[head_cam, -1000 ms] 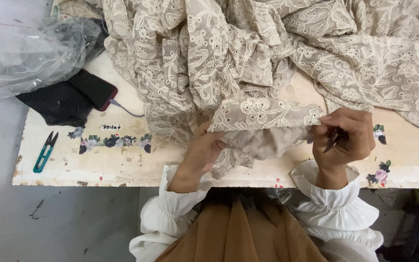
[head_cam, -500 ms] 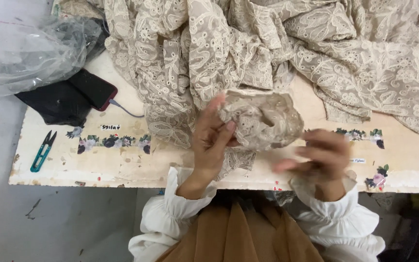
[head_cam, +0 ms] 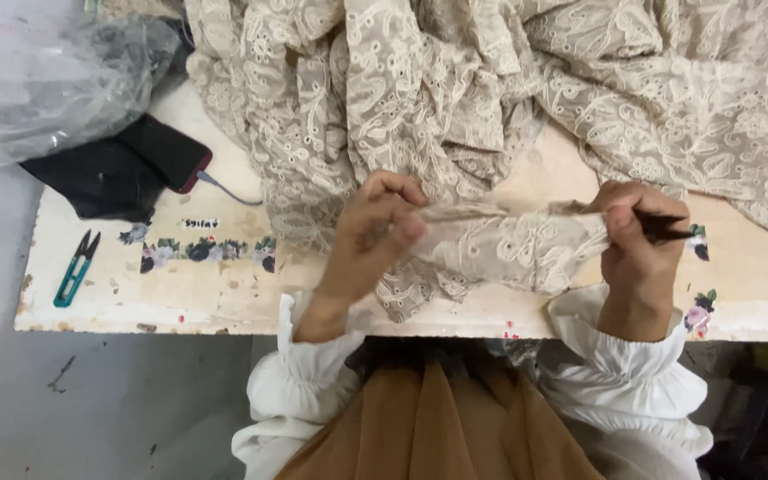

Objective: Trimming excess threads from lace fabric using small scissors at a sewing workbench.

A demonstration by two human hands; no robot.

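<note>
A large piece of beige embroidered lace fabric [head_cam: 508, 98] lies heaped over the far part of the table. My left hand [head_cam: 375, 236] pinches one end of a strip of this lace [head_cam: 513, 249], and my right hand [head_cam: 637, 240] grips the other end, so the strip is stretched between them near the table's front edge. In my right hand I also hold a small dark pointed tool [head_cam: 668, 229], its tip sticking out to the right. White ruffled cuffs cover both wrists.
Teal thread snips [head_cam: 76, 268] lie at the front left of the white table [head_cam: 215, 302]. A phone in a red case [head_cam: 166, 153] with a cable rests on black cloth [head_cam: 91, 182]. A clear plastic bag [head_cam: 42, 76] sits at the far left.
My left hand, which had lifted a bunched piece of lace, now pinches it flat. My right hand has come back up to the cloth and the strip is pulled taut between both hands.
</note>
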